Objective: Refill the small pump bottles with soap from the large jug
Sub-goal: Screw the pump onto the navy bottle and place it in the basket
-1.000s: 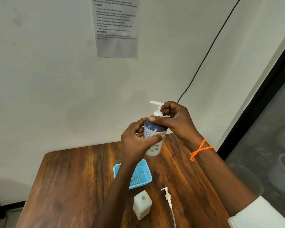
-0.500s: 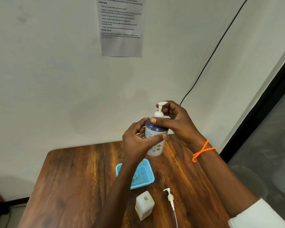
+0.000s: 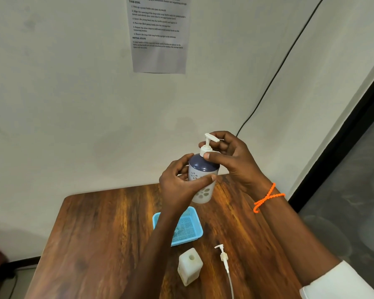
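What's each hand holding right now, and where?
Left hand grips the pump bottle around its body; right hand pinches the white pump collar at its neck.

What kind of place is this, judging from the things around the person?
Probably a staged indoor test corner, not a home: a printed instruction sheet taped to the plain pale wall, a small brown wooden table, and a thin black cable running down the wall.

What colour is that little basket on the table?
The basket is light blue, with a fine mesh bottom; the head view shows it, partly behind the left forearm.
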